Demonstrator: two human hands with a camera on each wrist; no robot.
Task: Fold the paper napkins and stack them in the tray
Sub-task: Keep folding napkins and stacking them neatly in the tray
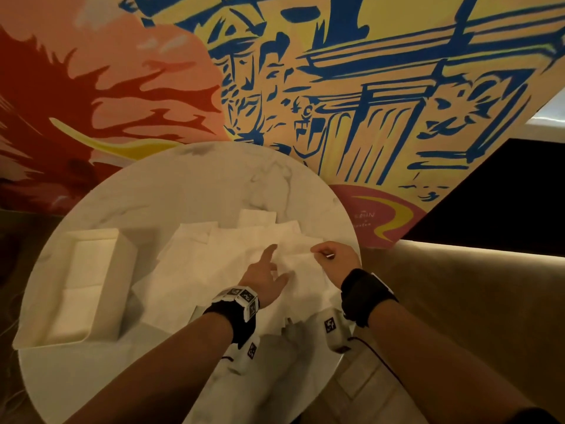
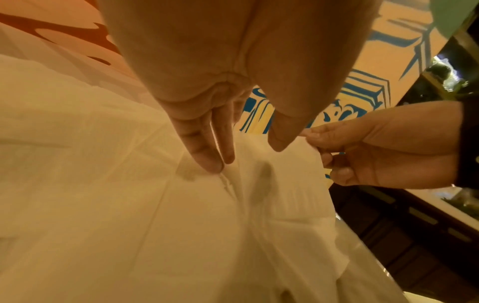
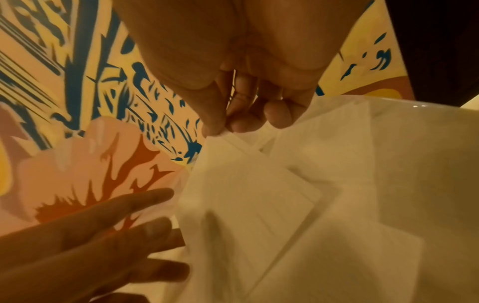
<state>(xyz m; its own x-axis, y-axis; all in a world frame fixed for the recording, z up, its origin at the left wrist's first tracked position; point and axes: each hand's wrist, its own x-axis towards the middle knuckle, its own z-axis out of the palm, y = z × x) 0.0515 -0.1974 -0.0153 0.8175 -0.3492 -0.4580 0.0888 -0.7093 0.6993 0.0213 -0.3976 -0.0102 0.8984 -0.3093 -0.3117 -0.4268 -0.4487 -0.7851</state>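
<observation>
**Napkins on the Round Table**

A round white marble table [image 1: 189,185] stood by a big painted wall [image 1: 351,87] of red, yellow and blue. Loose paper napkins [image 1: 214,255] lay spread over it. A white tray [image 1: 91,240] sat to their left with folded napkins [image 1: 82,304] inside. The left hand [image 1: 266,278] lay flat with straight fingers, pressing a napkin. The right hand [image 1: 333,255] pinched a napkin corner.

Soft matt paper napkins [image 1: 220,264] (faintly embossed) lie on a glossy, smooth marble-look table [image 1: 189,185].
</observation>
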